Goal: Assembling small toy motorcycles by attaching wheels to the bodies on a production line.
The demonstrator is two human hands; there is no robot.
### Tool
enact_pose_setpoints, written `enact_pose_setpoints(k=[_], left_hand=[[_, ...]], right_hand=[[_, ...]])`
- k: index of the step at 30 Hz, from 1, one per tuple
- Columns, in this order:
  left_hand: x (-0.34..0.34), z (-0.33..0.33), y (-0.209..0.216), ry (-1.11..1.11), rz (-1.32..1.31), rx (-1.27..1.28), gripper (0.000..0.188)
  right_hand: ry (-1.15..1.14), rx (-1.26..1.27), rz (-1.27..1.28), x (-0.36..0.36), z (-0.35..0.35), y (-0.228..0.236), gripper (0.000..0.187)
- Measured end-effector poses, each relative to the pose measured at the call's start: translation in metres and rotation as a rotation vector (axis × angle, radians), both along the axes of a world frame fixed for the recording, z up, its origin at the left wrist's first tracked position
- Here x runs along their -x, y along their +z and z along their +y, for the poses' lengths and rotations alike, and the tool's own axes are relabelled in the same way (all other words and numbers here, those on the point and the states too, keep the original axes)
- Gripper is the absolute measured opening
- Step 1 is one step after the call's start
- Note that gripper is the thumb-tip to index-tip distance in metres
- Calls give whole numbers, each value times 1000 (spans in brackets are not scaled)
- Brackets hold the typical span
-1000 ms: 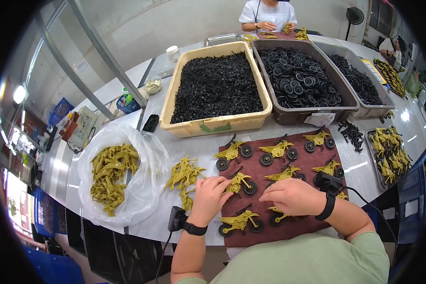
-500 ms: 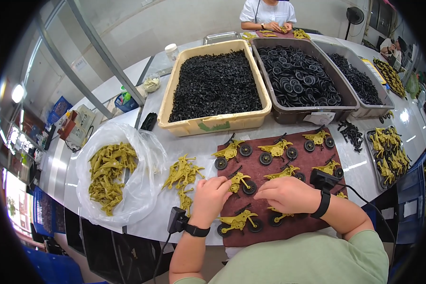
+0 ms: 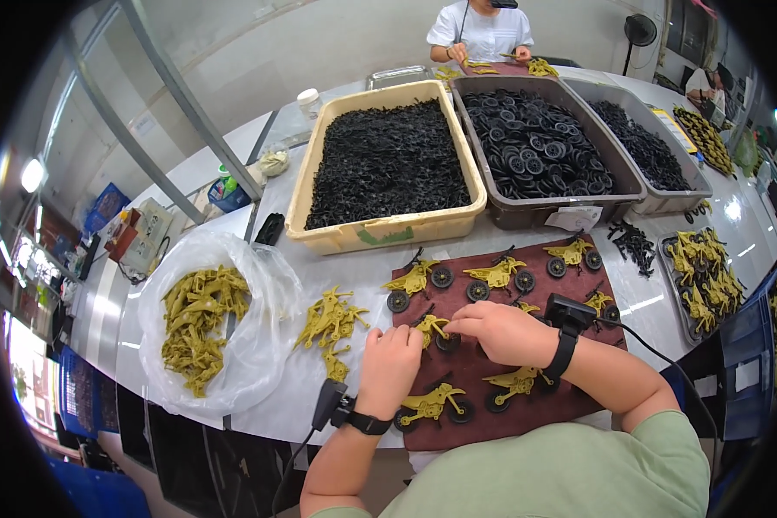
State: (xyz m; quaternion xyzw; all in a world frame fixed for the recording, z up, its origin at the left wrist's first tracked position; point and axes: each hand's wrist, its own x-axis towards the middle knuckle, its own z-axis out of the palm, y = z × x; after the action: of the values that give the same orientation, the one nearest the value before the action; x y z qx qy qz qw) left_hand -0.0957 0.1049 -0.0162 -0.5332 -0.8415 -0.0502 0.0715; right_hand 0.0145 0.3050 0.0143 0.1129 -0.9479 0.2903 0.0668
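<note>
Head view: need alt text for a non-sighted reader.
A person's left hand and right hand meet at a yellow toy motorcycle on a maroon cloth, with more toy motorcycles around. At left is a clear plastic bag of yellow parts; beyond, a beige bin of small black parts and a brown bin of black wheels.

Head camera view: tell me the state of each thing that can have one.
Left hand: curled at the toy motorcycle, grip unclear
Right hand: fingertips at that toy, grip unclear
Clear bag: open, holding yellow pieces
Cream bin: uncovered, full of black parts
Brown bin: uncovered, full of black wheels
Grey bin: uncovered, holding black pieces
Metal tray at right: loaded with yellow toys
Maroon cloth: spread out
White jar: upright, looks closed
</note>
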Motion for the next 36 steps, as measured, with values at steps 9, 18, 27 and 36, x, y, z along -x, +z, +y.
enact_pose_setpoints(k=[9,18,27,36], left_hand=[[-12,-5,18,-108,-347,-510,35],[-27,-8,42,-195,-415,-661,24],[-37,-9,51,-240,-321,-677,21],[-48,-10,43,-146,-399,-663,36]], right_hand=[[-15,547,-28,12,2,4,39],[21,594,29,-9,-13,10,38],[-13,577,120,-26,-24,21,30],[1,539,227,-27,-18,24,41]])
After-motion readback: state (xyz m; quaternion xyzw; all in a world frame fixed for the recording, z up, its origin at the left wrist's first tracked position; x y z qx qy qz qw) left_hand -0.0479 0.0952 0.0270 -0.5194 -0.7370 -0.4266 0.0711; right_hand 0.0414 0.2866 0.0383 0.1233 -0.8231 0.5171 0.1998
